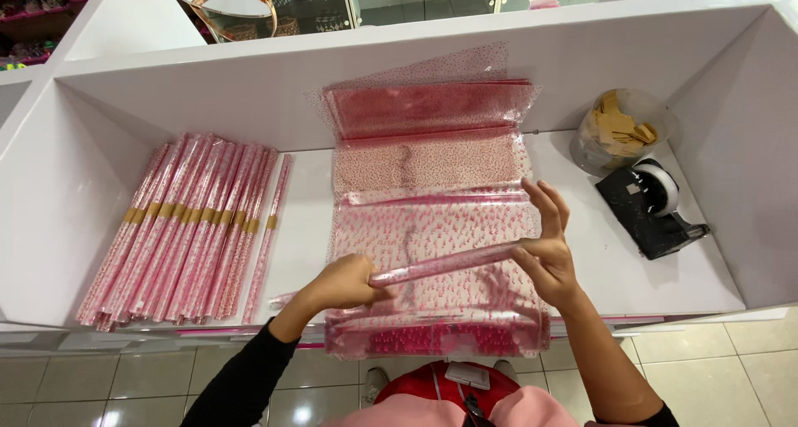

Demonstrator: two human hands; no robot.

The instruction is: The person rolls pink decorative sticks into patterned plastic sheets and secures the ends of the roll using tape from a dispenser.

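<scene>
Head view: the left hand [345, 284] closes its fingers around the near end of a thin rolled sheet [445, 263] of clear wrap printed with pink marks. The right hand [544, 246] meets the roll's other end with its fingers spread and half open, the fingertips [532, 196] raised, the thumb and palm touching the roll rather than clamping it. The roll lies almost level, tilted slightly up toward the right hand, and hangs just above a stack of flat pink-printed sheets [432, 219]. That stack runs from the white counter's [598, 261] front edge, where it overhangs a little, back to the rear wall [249, 94], where the far ends of the sheets bend upward against it.

To the left, well apart from the hands, a row of finished rolls [187, 227] lies side by side, each with a gold band near its upper part. One more roll [268, 236] lies just to the right of that row. To the right, a black tape dispenser [652, 207] sits on the counter, and behind it stands a clear tub [619, 132] holding tan paper pieces. Both forearms wear dark sleeves.
</scene>
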